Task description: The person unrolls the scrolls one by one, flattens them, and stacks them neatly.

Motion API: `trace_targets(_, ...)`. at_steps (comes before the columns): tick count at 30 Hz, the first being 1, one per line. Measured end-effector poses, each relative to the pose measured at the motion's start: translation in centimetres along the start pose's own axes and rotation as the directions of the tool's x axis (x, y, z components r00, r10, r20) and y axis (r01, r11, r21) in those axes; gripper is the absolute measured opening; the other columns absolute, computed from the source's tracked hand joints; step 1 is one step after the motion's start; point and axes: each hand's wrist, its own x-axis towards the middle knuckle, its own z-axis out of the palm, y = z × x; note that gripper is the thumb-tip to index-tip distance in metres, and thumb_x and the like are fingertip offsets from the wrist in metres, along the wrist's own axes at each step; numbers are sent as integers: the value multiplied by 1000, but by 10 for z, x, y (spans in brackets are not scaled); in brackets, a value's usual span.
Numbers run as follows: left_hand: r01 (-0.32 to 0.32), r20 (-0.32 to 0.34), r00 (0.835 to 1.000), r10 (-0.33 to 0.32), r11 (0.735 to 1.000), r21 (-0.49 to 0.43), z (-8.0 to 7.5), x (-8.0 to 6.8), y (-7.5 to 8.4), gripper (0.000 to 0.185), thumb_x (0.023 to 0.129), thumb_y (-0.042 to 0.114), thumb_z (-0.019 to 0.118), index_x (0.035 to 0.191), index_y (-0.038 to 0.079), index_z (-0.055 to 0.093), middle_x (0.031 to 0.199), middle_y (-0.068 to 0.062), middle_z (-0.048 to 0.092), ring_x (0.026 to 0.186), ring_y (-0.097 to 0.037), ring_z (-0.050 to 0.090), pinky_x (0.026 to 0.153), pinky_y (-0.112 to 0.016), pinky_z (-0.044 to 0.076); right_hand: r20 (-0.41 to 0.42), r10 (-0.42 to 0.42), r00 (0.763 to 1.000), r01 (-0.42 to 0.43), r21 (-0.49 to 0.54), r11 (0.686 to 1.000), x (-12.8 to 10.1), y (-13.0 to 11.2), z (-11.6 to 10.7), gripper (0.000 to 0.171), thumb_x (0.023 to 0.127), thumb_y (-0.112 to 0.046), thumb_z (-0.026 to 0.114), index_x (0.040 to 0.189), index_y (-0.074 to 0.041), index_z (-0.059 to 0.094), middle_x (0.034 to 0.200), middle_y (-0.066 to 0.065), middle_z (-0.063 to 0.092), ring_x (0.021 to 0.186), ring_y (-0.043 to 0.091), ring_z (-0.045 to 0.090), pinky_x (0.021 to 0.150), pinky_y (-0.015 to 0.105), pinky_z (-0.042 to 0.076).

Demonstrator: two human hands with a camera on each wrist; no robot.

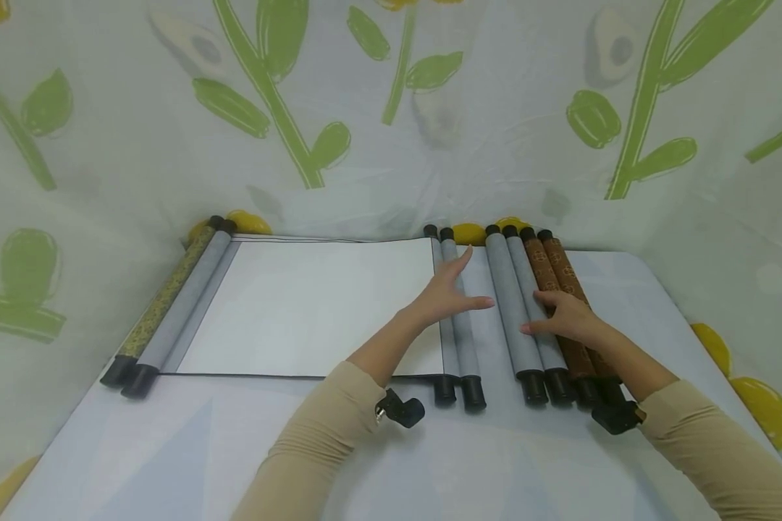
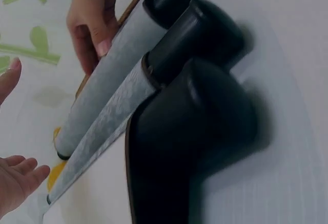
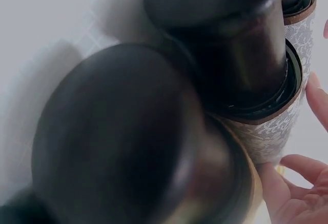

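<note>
While the left hand (image 1: pixel 444 295) lies flat, released, on the open scroll's (image 1: pixel 313 307) grey rollers (image 1: pixel 459 318) at 12 o'clock, the right hand (image 1: pixel 563 316), fingers straight, presses the grey scrolls (image 1: pixel 524 311) at 1 o'clock: mid-roll-up, next needs even rolling pressure.

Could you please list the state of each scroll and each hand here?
Open scroll: unrolled flat, white sheet showing.
Grey scrolls: rolled up, side by side.
Brown scrolls: rolled up, side by side.
Left hand: open, resting on the open scroll's right rollers.
Right hand: fingers resting on the grey scrolls.
</note>
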Motion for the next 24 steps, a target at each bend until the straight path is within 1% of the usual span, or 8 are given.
trace_targets(2,-9,17,1000,9,1000,18,7,1,3,101,77,45,74,153,28,9,158,-8,16,145,-23,14,112,-45,26,-2,-5,1000,5,-3,1000,0,1,0,98,76,-45,75,140,14,30,141,38,32,129,52,30,99,61,34)
trace_targets(7,-36,69,997,31,997,73,24,3,9,101,78,45,74,153,24,10,157,-9,20,143,-23,19,111,-44,27,0,-7,1000,7,-12,1000,1,2,-1,98,77,-46,74,140,14,30,140,38,32,128,52,31,98,62,34)
trace_targets(9,-32,68,997,27,997,75,31,2,11,100,78,45,73,153,24,11,156,-9,22,143,-24,21,111,-44,29,2,-6,1000,6,-7,1000,1,2,-1,97,77,-45,74,141,13,29,141,38,32,129,52,31,98,62,34)
trace_targets(11,-4,59,998,0,997,75,39,1,12,100,77,50,72,153,26,11,156,-8,22,142,-24,23,109,-44,31,0,-12,1000,12,-3,1000,1,2,-2,96,78,-44,74,140,13,30,140,38,32,128,52,32,98,62,35)
trace_targets(15,38,59,997,-39,999,16,56,-3,15,99,77,51,72,152,28,12,155,-10,22,140,-26,28,106,-44,35,-3,-30,1000,30,9,999,1,2,-3,90,80,-39,73,139,14,30,140,38,33,127,52,33,97,62,36)
trace_targets(16,47,62,997,-49,999,23,60,-4,15,99,76,52,72,152,30,12,155,-10,21,139,-26,29,105,-44,36,-2,-34,999,34,12,999,1,2,-3,90,80,-38,73,139,15,30,140,38,33,127,52,33,97,61,36)
trace_targets(19,25,64,998,-29,998,55,73,-4,18,97,78,51,71,152,28,13,154,-15,20,137,-30,33,102,-43,40,-1,-40,999,40,28,999,0,2,-2,89,80,-36,73,139,15,30,140,38,32,127,53,32,98,62,35)
trace_targets(24,15,44,999,-18,997,75,92,-2,22,96,79,47,73,152,25,16,153,-21,16,139,-33,27,103,-42,39,3,-23,1000,23,45,999,-1,0,-2,93,79,-39,74,141,13,28,141,38,30,128,53,30,98,62,34)
